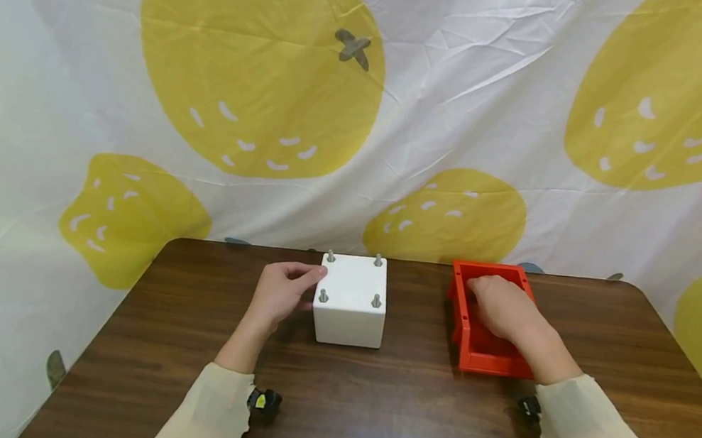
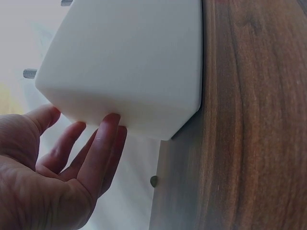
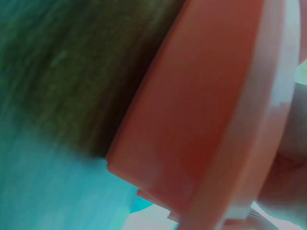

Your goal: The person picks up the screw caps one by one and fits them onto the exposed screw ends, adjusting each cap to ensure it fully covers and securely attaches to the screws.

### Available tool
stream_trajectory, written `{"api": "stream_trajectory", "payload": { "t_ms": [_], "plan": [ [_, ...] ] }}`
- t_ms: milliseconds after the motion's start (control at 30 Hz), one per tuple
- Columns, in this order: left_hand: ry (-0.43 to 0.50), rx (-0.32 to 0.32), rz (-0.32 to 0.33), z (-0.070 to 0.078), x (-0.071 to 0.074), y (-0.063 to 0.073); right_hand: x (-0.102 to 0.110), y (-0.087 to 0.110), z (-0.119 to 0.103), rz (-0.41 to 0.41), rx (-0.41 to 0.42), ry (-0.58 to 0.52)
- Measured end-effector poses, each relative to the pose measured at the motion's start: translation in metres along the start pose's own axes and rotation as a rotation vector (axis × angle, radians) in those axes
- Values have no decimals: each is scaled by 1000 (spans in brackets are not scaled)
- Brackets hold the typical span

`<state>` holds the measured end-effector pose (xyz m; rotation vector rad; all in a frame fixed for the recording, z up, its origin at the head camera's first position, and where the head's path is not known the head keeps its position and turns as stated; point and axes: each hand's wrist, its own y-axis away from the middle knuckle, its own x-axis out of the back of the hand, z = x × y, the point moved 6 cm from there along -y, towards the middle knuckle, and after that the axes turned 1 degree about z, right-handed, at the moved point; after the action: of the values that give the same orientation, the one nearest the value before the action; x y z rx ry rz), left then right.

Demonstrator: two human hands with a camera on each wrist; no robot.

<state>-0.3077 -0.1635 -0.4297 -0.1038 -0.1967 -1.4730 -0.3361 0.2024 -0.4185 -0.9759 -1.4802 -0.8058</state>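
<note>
Four bolts (image 1: 376,301) top the white block (image 1: 348,327) the spread left hand (image 1: 279,288) touches; right hand (image 1: 501,305)'s in a red bin (image 1: 495,365), can't tell its grip; brown bench (image 1: 394,423) below, fruit-print curtain (image 1: 452,115) beyond.

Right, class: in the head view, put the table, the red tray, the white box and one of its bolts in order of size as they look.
1. Table
2. Red tray, partly covered
3. White box
4. Bolt; all four look much alike, so none is ranked above another.
</note>
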Motion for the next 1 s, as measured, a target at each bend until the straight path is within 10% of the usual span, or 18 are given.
{"api": "stream_trajectory", "payload": {
  "t_ms": [1000],
  "plan": [
    [36, 14, 13, 1, -1, 1, 52, 18, -27, 234, 72, -242]
  ]
}}
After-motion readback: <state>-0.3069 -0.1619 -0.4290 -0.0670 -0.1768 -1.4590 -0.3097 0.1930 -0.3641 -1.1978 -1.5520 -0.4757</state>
